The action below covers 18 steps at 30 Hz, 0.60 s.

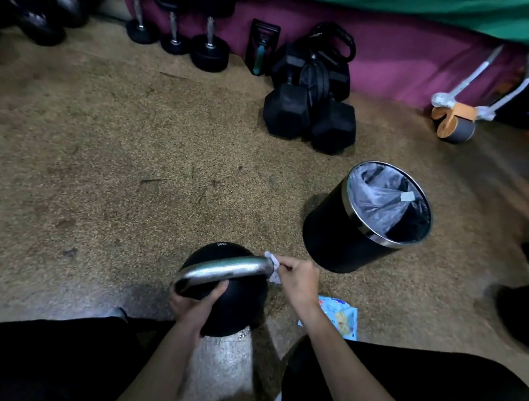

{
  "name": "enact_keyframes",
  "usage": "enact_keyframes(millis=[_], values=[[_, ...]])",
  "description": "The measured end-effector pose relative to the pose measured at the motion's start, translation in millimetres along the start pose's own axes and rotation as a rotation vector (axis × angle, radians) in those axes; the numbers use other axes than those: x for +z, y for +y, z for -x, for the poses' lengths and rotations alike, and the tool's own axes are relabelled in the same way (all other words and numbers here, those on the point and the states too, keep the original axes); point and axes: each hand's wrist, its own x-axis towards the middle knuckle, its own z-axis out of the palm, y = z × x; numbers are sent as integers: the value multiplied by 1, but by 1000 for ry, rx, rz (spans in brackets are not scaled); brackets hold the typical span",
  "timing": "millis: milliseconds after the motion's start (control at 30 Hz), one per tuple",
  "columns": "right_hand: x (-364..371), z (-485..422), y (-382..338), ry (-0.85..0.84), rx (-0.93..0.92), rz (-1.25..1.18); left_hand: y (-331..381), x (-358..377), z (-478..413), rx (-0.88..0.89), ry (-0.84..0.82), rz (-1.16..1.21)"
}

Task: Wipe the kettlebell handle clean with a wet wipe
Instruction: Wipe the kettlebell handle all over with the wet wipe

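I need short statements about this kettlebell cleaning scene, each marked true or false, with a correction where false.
1. The right hand presses a white wet wipe to the silver metal handle. True.
2. The left hand lies flat on the floor. False: it grips the black round kettlebell.
3. The black cylindrical bin is closed by a lid. False: it stands open, with a clear plastic liner.
4. A blue wipe packet lies to the right of the kettlebell. True.

Black kettlebell (234,309), silver handle (222,268)

The speckled floor (131,172) bears the kettlebell (234,306), with a black bin (333,238) and a wipes packet (344,319) nearby. Dumbbells (209,53) line the far edge.
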Motion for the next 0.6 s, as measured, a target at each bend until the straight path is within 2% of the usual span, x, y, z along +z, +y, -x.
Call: enact_keyframes(millis=[167,333,533,600], values=[[10,8,10,-20,88,32,1,-2,-1,10,-22,4],[11,21,3,126,88,-82,4,-2,4,70,-35,25],[36,17,6,210,392,-336,7,-1,10,89,-45,29],[43,22,11,219,424,-379,8,1,15,123,-49,34]])
